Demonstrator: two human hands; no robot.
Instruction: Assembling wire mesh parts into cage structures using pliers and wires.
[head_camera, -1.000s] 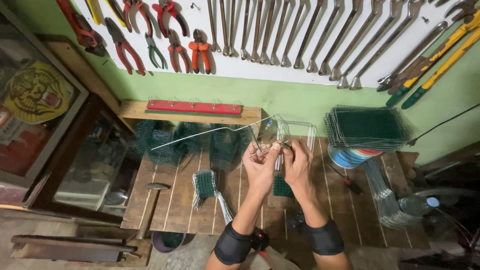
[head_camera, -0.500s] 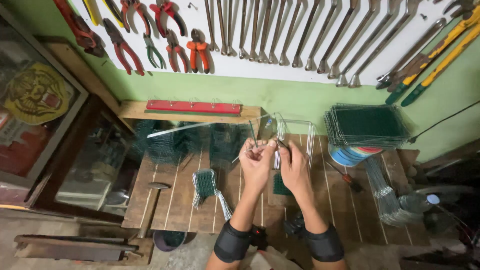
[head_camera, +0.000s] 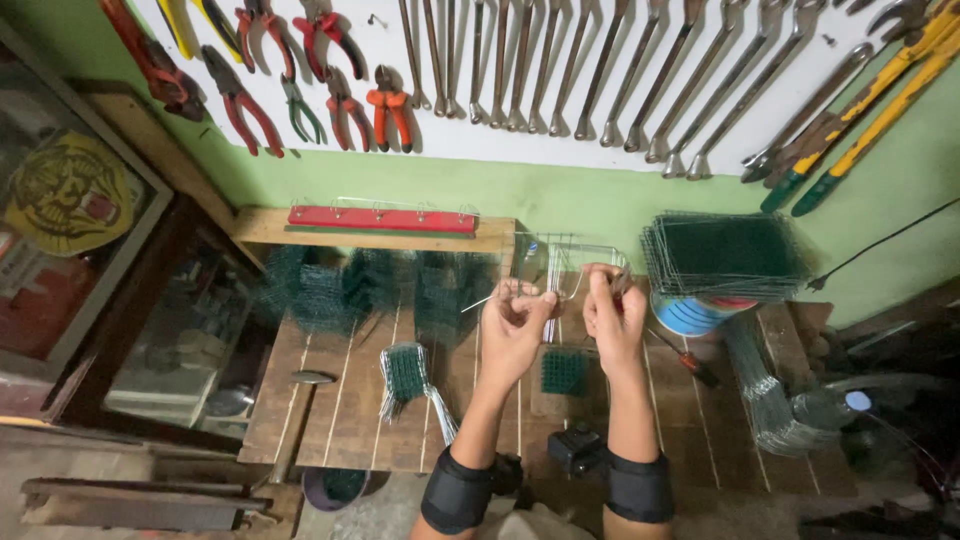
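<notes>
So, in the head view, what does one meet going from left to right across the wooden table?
Hammer → small green mesh piece with wire legs → left hand → right hand → screwdriver → stack of green mesh panels.

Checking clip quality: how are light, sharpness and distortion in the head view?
Head view: even light on the tool wall; left hand and right hand sharp, the thin wire piece between them faint; wide-lens bending at the edges; left cabinet and the lower right corner fall into shadow.
</notes>
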